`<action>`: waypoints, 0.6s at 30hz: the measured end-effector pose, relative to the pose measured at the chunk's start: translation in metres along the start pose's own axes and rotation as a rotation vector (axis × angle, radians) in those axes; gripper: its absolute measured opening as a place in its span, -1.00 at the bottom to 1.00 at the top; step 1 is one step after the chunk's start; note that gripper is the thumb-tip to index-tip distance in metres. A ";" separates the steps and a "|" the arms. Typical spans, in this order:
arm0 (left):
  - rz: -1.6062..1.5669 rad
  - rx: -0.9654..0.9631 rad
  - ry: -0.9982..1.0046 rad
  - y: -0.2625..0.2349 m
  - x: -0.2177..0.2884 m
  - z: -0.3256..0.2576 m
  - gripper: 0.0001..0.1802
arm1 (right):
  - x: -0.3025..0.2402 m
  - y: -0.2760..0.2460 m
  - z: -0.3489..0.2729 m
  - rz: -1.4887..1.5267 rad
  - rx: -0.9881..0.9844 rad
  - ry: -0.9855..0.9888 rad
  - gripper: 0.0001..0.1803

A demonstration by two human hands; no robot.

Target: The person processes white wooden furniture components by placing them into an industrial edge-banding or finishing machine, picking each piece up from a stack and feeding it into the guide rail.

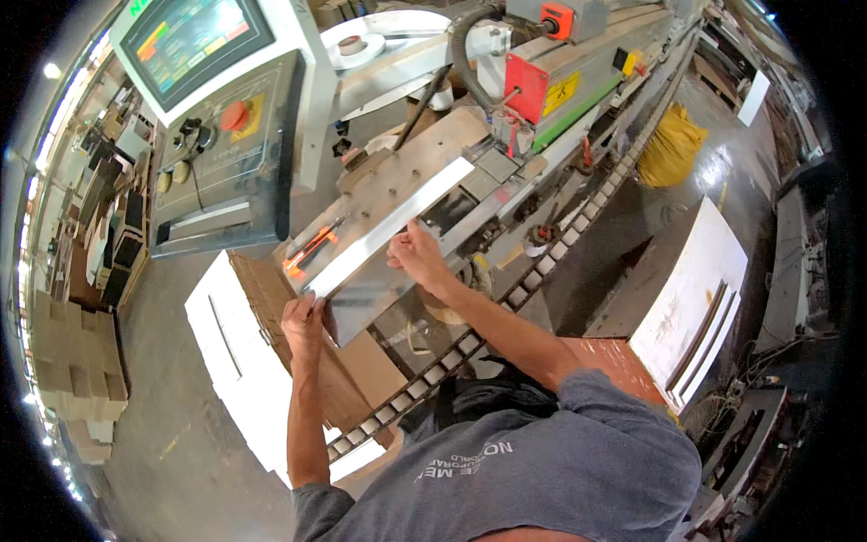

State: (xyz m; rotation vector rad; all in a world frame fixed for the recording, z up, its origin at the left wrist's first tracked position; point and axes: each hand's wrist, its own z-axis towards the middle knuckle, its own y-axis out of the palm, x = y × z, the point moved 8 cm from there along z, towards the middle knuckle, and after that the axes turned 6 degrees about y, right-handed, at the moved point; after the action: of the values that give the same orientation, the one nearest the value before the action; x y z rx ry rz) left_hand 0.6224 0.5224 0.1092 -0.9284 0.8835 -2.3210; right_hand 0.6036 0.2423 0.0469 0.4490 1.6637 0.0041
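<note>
A long narrow white strip of board [388,226] lies at a slant across the metal machine table [424,144]. At its near left end, my left hand [302,327] is closed, thumb and fingers pinching the strip's corner. Farther along, my right hand [421,257] has curled fingers, with the index finger and thumb against the strip's near edge; the palm side is hidden. An orange utility knife [310,252] rests on the table just beyond the strip. Below the strip is a smooth grey metal plate [366,294].
A control panel with a red button [235,115] and screen [194,45] stands at upper left. A roller chain track [513,298] runs diagonally past me. White-faced board stacks stand left [226,316] and right [691,298]. A yellow sack [673,146] sits on the floor.
</note>
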 end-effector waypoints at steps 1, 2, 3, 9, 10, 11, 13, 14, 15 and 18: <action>0.001 0.016 0.019 0.000 0.001 0.001 -0.78 | -0.004 -0.001 0.000 0.009 0.002 -0.001 -0.44; 0.001 0.030 0.042 0.000 0.007 0.004 -0.80 | -0.004 -0.005 0.001 0.019 0.006 -0.003 -0.67; 0.014 0.004 0.046 0.004 0.011 0.008 -0.84 | -0.007 -0.011 0.005 -0.035 -0.012 -0.010 -0.66; 0.008 -0.010 0.100 0.035 0.048 0.033 -0.87 | -0.021 -0.055 0.019 0.014 0.040 -0.113 -0.70; 0.011 -0.012 0.098 0.042 0.053 0.038 -0.87 | -0.022 -0.064 0.023 0.017 0.038 -0.110 -0.70; 0.017 -0.016 0.129 0.049 0.060 0.042 -0.88 | -0.026 -0.074 0.026 -0.015 0.039 -0.115 -0.69; 0.021 0.000 0.184 0.064 0.070 0.048 -0.89 | -0.034 -0.091 0.033 -0.003 0.115 -0.165 -0.46; 0.023 -0.007 0.187 0.071 0.077 0.054 -0.89 | -0.039 -0.098 0.035 0.003 0.118 -0.163 -0.46; 0.001 0.007 0.198 0.078 0.086 0.059 -0.89 | -0.044 -0.107 0.037 -0.039 0.139 -0.152 -0.36; 0.003 -0.025 0.227 0.104 0.114 0.078 -0.90 | -0.051 -0.145 0.050 -0.112 0.159 -0.091 -0.23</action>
State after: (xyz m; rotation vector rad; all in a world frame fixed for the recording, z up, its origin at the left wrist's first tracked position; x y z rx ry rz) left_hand 0.6259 0.3504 0.1267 -0.6812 1.0041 -2.4514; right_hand 0.6134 0.0809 0.0504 0.4677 1.6034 -0.2297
